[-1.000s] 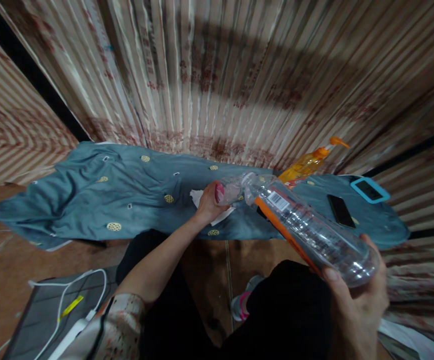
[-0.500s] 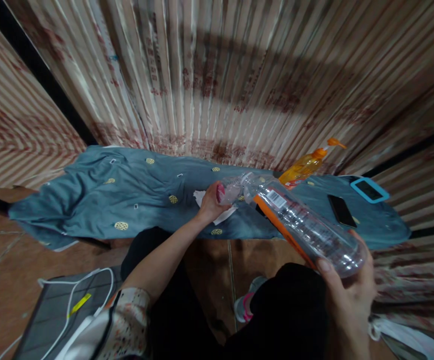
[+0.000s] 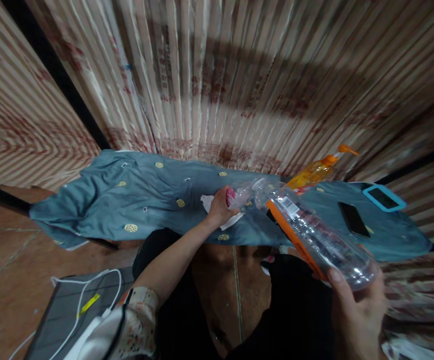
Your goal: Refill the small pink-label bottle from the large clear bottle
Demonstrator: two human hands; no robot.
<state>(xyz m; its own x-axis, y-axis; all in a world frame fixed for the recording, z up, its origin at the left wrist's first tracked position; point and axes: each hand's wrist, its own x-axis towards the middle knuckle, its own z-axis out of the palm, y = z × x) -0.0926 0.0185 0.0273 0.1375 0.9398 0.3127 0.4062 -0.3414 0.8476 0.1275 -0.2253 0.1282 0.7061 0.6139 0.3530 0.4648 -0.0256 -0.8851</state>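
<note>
My right hand (image 3: 363, 305) is wrapped round the base of a large clear plastic bottle (image 3: 325, 240) with an orange label. The bottle is tilted, its neck pointing up and left. My left hand (image 3: 220, 207) is closed round a small clear plastic bottle (image 3: 242, 194) with a pink part near the fingers. The two bottles' necks come together end to end; whether they touch I cannot tell. Under my left hand lies a crumpled white tissue (image 3: 207, 201). Any liquid in the clear bottles is hard to make out.
A pump bottle of orange liquid (image 3: 310, 175) stands behind the large bottle. To the right lie a black phone (image 3: 354, 219) and a blue-framed device (image 3: 384, 198). A blue-green patterned cloth (image 3: 100, 200) covers the bench before a striped curtain (image 3: 187, 100). A white cable (image 3: 78, 305) lies at lower left.
The whole view has shifted, so everything sits further right and slightly lower. Both hands keep hold of their bottles at about the same tilt. The shoe below shows less.
</note>
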